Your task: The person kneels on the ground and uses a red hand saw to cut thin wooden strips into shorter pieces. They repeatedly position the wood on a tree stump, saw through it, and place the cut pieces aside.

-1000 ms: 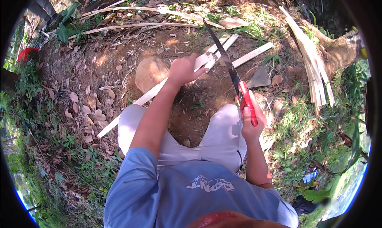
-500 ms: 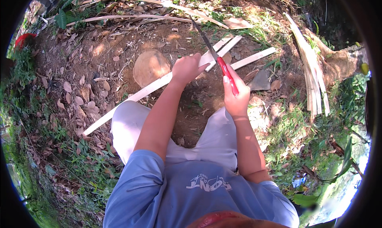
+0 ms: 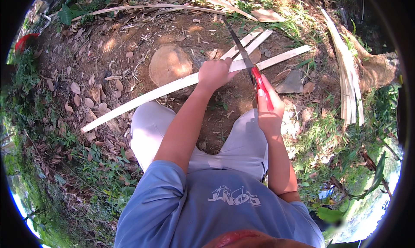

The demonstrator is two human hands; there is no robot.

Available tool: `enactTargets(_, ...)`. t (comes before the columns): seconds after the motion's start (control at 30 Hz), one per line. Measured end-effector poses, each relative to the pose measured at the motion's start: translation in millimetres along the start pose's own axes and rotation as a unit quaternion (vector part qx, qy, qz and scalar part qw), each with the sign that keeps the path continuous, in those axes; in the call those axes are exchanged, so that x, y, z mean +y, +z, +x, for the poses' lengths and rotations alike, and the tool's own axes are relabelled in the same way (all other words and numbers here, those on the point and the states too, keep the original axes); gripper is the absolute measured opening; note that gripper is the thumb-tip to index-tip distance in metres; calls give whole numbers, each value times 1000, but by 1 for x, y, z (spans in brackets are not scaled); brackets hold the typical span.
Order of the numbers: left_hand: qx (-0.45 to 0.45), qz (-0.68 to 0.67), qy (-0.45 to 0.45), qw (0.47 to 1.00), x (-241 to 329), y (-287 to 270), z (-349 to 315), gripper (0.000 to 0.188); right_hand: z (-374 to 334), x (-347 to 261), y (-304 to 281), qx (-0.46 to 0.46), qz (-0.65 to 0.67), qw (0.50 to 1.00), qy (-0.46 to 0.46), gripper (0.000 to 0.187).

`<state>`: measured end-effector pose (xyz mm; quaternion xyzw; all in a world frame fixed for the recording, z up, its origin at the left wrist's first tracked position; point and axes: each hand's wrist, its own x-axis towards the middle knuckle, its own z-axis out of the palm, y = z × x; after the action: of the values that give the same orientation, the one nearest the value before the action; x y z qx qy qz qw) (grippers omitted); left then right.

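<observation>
A long pale strip of split wood or bamboo (image 3: 142,96) slants from the leaves at the left up towards the middle. My left hand (image 3: 215,76) is closed round its upper part. In my right hand (image 3: 270,107) is a long-bladed knife (image 3: 262,85), gripped by its red handle, with the narrow dark blade pointing up and away. The blade crosses over the strip just right of my left hand. Past the blade, another pale length (image 3: 283,58) runs on to the right; whether it belongs to the held strip is hidden. Shorter strips (image 3: 255,43) lie just beyond.
A round cut log (image 3: 170,66) stands beyond the held strip. Several long strips (image 3: 346,70) lie bundled at the right, near a tree root (image 3: 376,70). More long strips (image 3: 151,6) lie across the far ground. A flat grey stone (image 3: 290,82) is right of the knife.
The knife blade has shifted along the strip, and the strip lies flatter, its lower end further left. Both hands keep their hold. The whole view has shifted slightly.
</observation>
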<state>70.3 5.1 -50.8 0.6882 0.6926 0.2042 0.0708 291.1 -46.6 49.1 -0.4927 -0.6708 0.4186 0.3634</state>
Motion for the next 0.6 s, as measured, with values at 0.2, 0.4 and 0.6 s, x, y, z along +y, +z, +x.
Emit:
enactTargets(0.2, 48, -32, -57, 997, -13, -2, 15, 54, 31, -24, 17, -17, -111, 990, -87, 45)
enactTargets(0.4, 121, -82, -94, 985, -17, -10, 10, 52, 34, -15, 25, -27, -149, 975, -163, 45)
enactTargets(0.6, 127, -131, -120, 976, -19, -23, 9, 51, 39, -45, 30, -48, -215, 944, -245, 44)
